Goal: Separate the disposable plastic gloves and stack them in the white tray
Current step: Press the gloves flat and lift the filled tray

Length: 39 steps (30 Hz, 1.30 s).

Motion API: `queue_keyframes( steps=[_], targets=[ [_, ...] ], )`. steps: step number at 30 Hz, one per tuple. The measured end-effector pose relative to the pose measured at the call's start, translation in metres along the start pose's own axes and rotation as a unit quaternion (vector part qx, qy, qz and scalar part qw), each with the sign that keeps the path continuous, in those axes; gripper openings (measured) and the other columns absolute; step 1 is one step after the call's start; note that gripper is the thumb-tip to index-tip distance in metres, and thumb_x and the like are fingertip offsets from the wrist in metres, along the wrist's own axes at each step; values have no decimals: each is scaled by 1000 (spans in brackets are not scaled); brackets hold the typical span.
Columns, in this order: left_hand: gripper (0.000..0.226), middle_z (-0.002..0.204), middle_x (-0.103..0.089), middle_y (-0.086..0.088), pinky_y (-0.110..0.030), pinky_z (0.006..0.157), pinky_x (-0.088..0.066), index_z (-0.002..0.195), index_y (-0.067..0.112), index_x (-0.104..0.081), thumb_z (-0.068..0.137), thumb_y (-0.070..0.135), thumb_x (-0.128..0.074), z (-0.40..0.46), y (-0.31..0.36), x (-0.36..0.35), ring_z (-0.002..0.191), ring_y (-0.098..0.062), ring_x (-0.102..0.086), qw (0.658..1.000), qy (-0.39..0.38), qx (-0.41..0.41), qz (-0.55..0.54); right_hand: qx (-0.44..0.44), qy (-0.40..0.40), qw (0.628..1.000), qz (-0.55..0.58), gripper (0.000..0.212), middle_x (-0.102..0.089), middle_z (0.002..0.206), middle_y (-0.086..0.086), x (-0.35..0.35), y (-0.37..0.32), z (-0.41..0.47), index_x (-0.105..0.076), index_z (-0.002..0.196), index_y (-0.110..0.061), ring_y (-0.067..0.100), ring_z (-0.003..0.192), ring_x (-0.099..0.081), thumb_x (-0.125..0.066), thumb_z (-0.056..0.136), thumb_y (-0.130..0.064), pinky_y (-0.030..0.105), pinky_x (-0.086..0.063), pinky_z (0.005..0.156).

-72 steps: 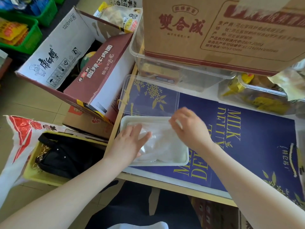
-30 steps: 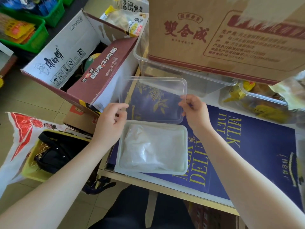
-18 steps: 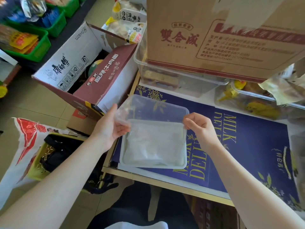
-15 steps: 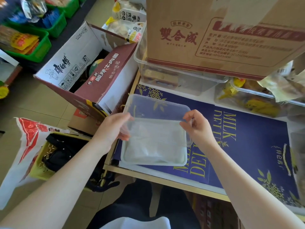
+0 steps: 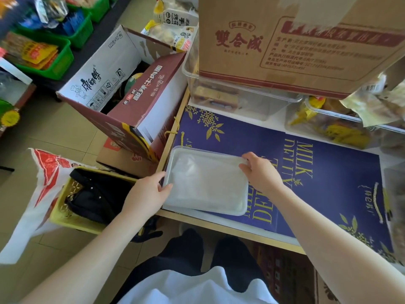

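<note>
**Lid down over the gloves at the worktop's near left corner**

We see the white tray [image 5: 237,210] sitting at the near left corner of the worktop [image 5: 219,226], on a blue printed sheet [image 5: 328,194]. The gloves [image 5: 203,183] lie inside it as a pale, crumpled layer, and a clear lid [image 5: 175,151] sits over the tray.

Our left hand [image 5: 145,195] grips the tray's left edge, thumb on the lid's rim and fingers curled under the side. Our right hand [image 5: 262,173] rests on the far right corner, fingertips pressing down on the lid, not closed around anything.

We judge the gloves to be very light, thin and limp. They likely cling to one another and slide easily, so a single one would be best pinched at a cuff or a fingertip and peeled off the pile, not grabbed in a bunch. The tray and lid look thin and flexible, so they probably bow if squeezed mid-side. Taking them at the rims and corners, as our hands do here, seems the safest hold. The stacking appears done, and the step in hand looks like seating the lid.
</note>
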<state>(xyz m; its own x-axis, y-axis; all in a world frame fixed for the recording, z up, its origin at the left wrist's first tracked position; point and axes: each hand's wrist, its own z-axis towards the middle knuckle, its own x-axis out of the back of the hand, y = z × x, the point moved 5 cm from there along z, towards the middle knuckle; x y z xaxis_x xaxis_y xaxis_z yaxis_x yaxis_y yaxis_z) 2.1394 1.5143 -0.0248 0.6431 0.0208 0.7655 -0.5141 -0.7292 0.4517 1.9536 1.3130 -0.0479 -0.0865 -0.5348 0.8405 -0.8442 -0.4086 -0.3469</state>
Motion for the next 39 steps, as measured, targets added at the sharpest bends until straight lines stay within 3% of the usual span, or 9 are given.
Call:
queue_keyframes(
  steps=[3, 7, 14, 18, 22, 27, 31, 34, 39],
  targets=[
    [43, 102, -60, 0, -27, 53, -48, 136, 24, -44, 96, 38, -43, -1, -11, -1, 68, -13, -58, 998, -30, 41, 28, -36, -10, 998, 55, 35, -64, 106, 13, -7, 0, 2, -42, 132, -12, 23, 72, -58, -39, 100, -27, 29, -46, 59],
    [34, 92, -67, -7, -26, 61, -58, 126, 15, -53, 100, 31, -38, -6, -16, -17, 69, -16, -69, 969, -107, 158, -156, -77, -17, 994, 69, 34, -60, 99, 16, -19, -2, -2, -38, 133, -10, 29, 77, -61, -27, 102, -17, 36, -52, 61],
    [18, 82, -68, -7, -23, 59, -54, 107, 10, -52, 99, 22, -42, 10, -5, -20, 68, -17, -68, 965, -71, 113, -224, -120, 36, 975, 182, 32, -56, 99, 8, -7, 15, 10, -49, 125, -14, 25, 77, -54, -29, 102, -22, 29, -44, 62],
    [11, 82, -68, -6, -28, 67, -56, 102, 12, -49, 99, 22, -44, 23, 3, -22, 70, -18, -69, 962, -108, 99, -230, -216, 10, 916, 337, 31, -59, 97, 12, -13, 25, 19, -53, 107, -10, 26, 79, -56, -33, 97, -32, 36, -48, 72],
    [12, 91, -65, -3, -34, 77, -55, 95, 12, -53, 95, 24, -51, 31, 0, -20, 84, -17, -64, 979, -134, 58, -141, -250, -21, 833, 494, 53, -58, 104, 4, -15, 16, 19, -44, 114, -19, 23, 94, -60, -45, 85, -63, 44, -52, 86],
    [38, 112, -56, 5, -33, 85, -47, 109, 14, -54, 81, 33, -69, 39, 6, -1, 101, -15, -55, 981, -164, 42, -95, -124, -6, 832, 541, 43, -63, 115, 3, 1, 6, 11, -52, 121, -22, 22, 106, -61, -47, 91, -53, 51, -48, 96],
    [85, 140, -39, -4, -40, 101, -36, 140, 16, -32, 74, 57, -67, 53, 57, 44, 129, -24, -38, 993, 59, -98, -8, 14, 11, 878, 478, 36, -59, 120, 0, 17, -6, 3, -48, 126, -23, 16, 111, -58, -47, 95, -42, 41, -49, 96],
    [101, 151, -27, -9, -41, 110, -25, 146, 16, -25, 69, 74, -55, 61, 97, 54, 136, -29, -29, 950, 130, -226, 172, 82, 4, 878, 472, 34, -52, 124, 2, 25, -16, -3, -42, 128, -27, 11, 109, -56, -49, 95, -35, 22, -49, 87],
    [83, 121, -58, 1, -32, 76, -44, 131, 27, -44, 68, 79, -51, 80, 105, 29, 100, -21, -55, 945, -99, -201, 237, 150, 31, 931, 332, 51, -51, 120, -1, 36, -21, -5, -50, 124, -22, 14, 107, -51, -41, 82, -50, 29, -43, 89]
  ],
)
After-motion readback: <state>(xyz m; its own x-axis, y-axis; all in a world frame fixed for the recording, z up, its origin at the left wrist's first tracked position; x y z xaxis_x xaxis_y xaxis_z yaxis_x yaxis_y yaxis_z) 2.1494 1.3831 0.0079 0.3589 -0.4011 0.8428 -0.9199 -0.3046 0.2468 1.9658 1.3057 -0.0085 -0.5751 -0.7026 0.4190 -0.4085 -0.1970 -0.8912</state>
